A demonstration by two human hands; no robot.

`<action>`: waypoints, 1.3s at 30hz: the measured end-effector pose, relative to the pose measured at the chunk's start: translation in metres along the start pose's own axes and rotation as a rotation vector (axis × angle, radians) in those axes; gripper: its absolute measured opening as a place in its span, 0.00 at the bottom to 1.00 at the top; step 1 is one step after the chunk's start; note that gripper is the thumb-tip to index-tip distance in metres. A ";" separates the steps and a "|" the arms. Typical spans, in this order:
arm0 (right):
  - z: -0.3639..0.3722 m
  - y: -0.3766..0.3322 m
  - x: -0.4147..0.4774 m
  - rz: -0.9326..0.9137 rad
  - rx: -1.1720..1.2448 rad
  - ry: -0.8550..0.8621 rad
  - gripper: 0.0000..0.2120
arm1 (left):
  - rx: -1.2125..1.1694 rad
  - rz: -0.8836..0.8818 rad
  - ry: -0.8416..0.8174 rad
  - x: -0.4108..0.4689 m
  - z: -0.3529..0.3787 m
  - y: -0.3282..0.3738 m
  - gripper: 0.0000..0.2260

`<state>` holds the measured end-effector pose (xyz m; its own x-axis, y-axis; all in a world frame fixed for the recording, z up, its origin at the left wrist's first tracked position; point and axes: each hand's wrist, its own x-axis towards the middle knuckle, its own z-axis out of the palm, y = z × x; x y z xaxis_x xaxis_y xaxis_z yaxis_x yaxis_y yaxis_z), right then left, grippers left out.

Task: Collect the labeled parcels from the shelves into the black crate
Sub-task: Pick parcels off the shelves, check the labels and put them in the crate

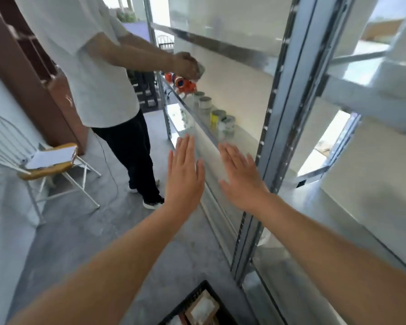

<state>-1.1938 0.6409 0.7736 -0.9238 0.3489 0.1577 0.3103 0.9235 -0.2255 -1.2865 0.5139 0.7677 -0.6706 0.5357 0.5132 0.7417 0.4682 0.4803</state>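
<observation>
Both arms reach straight out toward the metal rack. The left hand [184, 174] and the right hand [240, 179] are flat, fingers straight and a little apart, backs up, and neither holds anything. They hover side by side in front of the pale front edge of the shelf [209, 158], the right hand just beside the rack's grey upright post [281, 127]. Whether the palms touch the shelf edge I cannot tell.

The black crate [197, 294] sits on the concrete floor below the arms, at the foot of the rack, cut off by the bottom of the view. Inside it lies a brown parcel [203, 309] with a white label facing up.

Further along the same shelf stands a row of tins [205, 103] — one of them yellow — and beyond them an orange toy [182, 83]. A second person [91, 66] in a white T-shirt and dark trousers stands at the rack with a hand above that toy, gripping something too blurred to name. Behind, to the left, is a white chair [7, 137] with a wooden seat and a sheet of paper [52, 156] on it.
</observation>
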 end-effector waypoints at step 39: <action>-0.229 -0.083 -0.237 0.781 -0.480 0.511 0.38 | -0.264 0.817 -0.077 -0.011 -0.111 0.192 0.27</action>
<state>-0.9497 0.5183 0.9752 -0.2581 0.7978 0.5448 0.9391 0.3397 -0.0526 -1.1386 0.5198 0.9338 0.0817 0.6841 0.7248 0.9564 -0.2583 0.1360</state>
